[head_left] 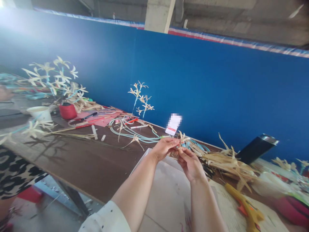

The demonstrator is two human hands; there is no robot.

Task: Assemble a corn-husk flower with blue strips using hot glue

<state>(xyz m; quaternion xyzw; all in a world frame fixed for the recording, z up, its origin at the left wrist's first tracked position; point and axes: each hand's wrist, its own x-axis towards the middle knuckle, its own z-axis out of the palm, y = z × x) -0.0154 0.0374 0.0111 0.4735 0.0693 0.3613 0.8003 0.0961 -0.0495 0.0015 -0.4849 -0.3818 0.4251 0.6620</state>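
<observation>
My left hand point(164, 147) and my right hand point(190, 163) meet over the brown table point(79, 161), both pinched on a small straw-coloured flower point(182, 138) made of dried leaf strips. The flower's petals stick up just above my fingertips. A pale sheet point(166, 190) lies under my forearms. A heap of dried leaf strips point(227, 162) lies just right of my hands.
A yellow glue gun point(246, 206) lies at the right. A black cylinder point(256, 149) leans behind the heap. Light-blue tubing point(130, 133), a red cup point(68, 111), a white bowl point(40, 112) and finished flower stems point(141, 96) sit at the left. A blue wall point(217, 87) backs the table. A person in patterned clothing point(14, 174) stands at far left.
</observation>
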